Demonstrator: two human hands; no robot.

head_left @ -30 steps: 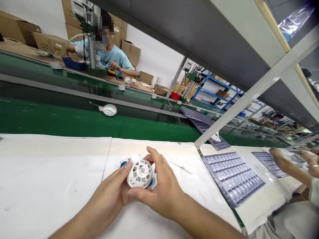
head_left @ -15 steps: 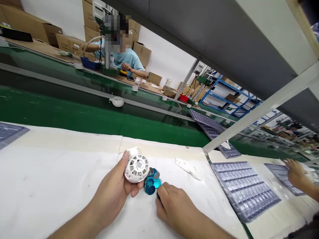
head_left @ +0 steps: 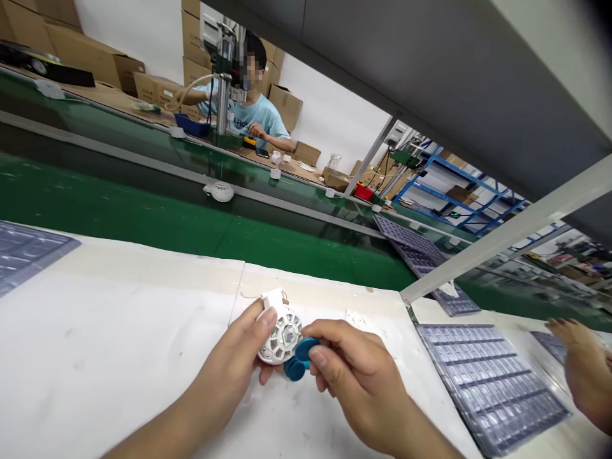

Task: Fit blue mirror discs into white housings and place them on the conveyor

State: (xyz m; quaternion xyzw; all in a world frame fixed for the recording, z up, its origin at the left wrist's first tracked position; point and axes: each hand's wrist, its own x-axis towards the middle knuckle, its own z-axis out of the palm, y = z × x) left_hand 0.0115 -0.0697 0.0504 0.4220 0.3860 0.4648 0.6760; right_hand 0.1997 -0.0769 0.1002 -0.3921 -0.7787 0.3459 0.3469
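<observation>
Fingers [head_left: 329,328] of my right hand [head_left: 366,379]: thumb and index, pinching one blue disc [head_left: 306,348], lower centre of the frame. Fingers of my left hand [head_left: 234,357]: wrapped about one white shell [head_left: 287,335], lower centre, just left of the disc, slotted face showing to me. Loose discs [head_left: 294,370]: lower centre, just below the pinched one. Spare shell [head_left: 222,191]: upper left of centre, by the far edge of the green belt [head_left: 268,248]. Large tray [head_left: 492,382]: lower right. Cut-off tray [head_left: 36,255]: left edge.
</observation>
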